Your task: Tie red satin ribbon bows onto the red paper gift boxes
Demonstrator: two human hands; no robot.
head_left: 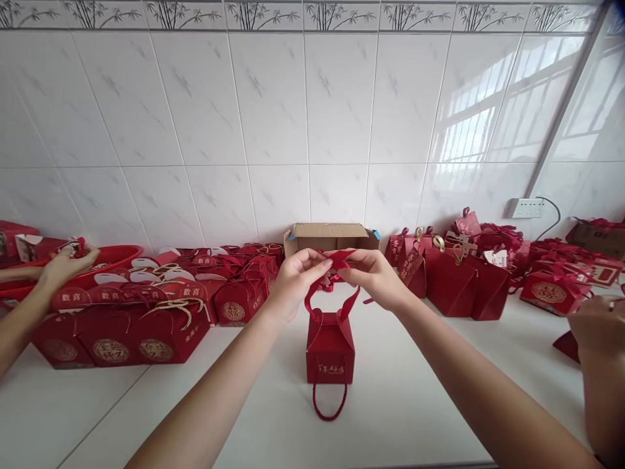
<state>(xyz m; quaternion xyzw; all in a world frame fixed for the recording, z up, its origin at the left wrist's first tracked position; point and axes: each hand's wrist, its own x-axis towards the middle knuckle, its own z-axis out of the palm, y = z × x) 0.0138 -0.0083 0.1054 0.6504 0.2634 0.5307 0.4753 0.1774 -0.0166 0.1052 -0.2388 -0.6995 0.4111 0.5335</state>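
Observation:
A small red gift box (331,348) with gold lettering stands upright on the white table, straight in front of me. Its red cord handle (330,417) hangs down on the near side and rests on the table. From the top of the box a wide red ribbon (347,303) rises in two strands. Above the box, my left hand (300,277) pinches the ribbon between thumb and fingers. My right hand (370,273) is closed on the same ribbon, fingertips close to those of the left. Part of the ribbon between them is hidden by my fingers.
Red boxes (122,332) with gold emblems stand in rows at left, by a red basin (122,254) and another person's hand (63,267). An open cardboard box (329,230) sits at the wall. Red bags (449,283) crowd the right, near another person's hand (598,326).

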